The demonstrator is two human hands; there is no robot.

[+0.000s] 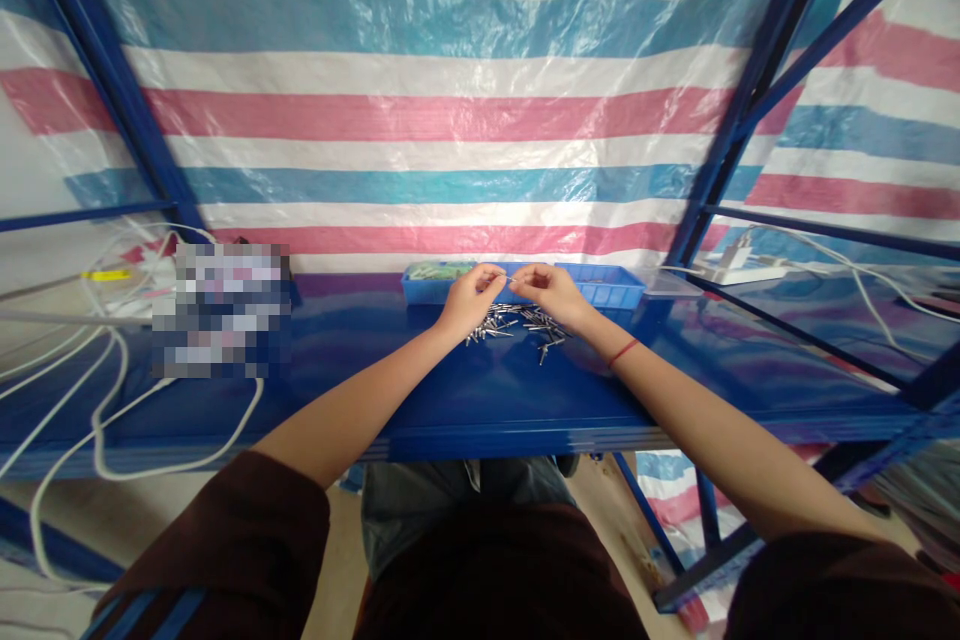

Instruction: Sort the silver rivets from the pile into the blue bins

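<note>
My left hand (471, 300) and my right hand (553, 294) meet just above the blue shelf, thumbs and fingers pinched. A thin metal rivet (511, 279) seems to span the small gap between their fingertips; its ends are hidden. Below the hands lies a loose pile of silvery metal rivets (544, 322), thin and pin-like, with a few strayed toward the front. Directly behind the hands stands a long blue plastic tray (619, 295), partly covered by them. In its left part is a greenish plastic bag (442, 270).
White cables (112, 400) loop over the left side of the blue shelf (480, 410), beside a pixelated patch (225, 310). At right, a white power strip (742, 267) carries plugs and cords. Blue metal posts (720, 160) flank a striped plastic sheet (435, 110) behind.
</note>
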